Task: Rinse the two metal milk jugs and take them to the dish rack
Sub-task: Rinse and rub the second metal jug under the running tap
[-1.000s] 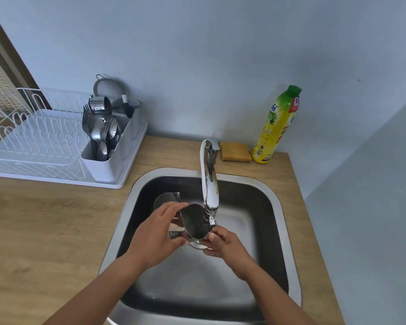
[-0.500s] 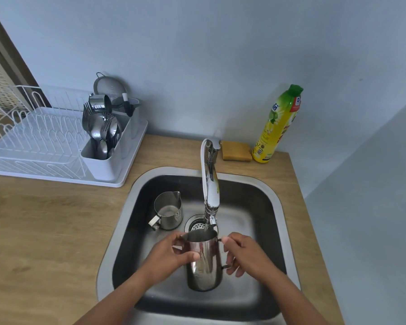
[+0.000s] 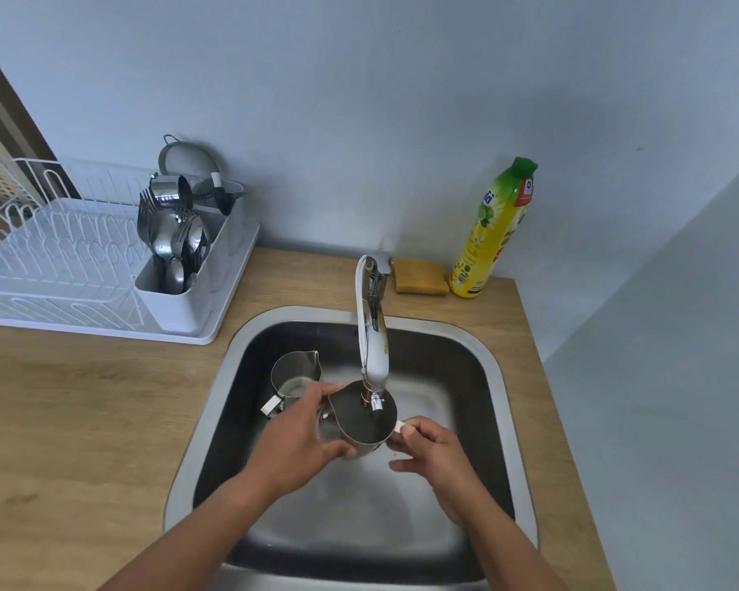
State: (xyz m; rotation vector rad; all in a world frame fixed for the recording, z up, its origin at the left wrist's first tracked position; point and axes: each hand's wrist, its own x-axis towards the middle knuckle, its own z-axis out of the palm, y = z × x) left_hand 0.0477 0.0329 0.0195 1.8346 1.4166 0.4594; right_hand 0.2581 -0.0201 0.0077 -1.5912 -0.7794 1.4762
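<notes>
Over the steel sink (image 3: 493, 360) I hold a metal milk jug (image 3: 361, 422) right under the tap's spout (image 3: 373, 377), its mouth tilted up toward me. My left hand (image 3: 295, 441) grips the jug's left side. My right hand (image 3: 429, 447) pinches its handle on the right. A second, smaller metal jug (image 3: 293, 375) stands upright on the sink floor to the left, partly hidden behind my left hand. The white dish rack (image 3: 60, 266) sits on the counter at the far left.
A cutlery holder (image 3: 180, 292) full of spoons and forks stands at the rack's right end. Behind the sink lie a yellow sponge (image 3: 421, 277) and a yellow-green detergent bottle (image 3: 493, 232). Wooden counter (image 3: 82, 420) runs left of the sink; a wall closes the right side.
The jug went from under the spout down and upright near me half a second ago, then back up beneath the spout, mouth tilted toward me. Both hands kept their hold.
</notes>
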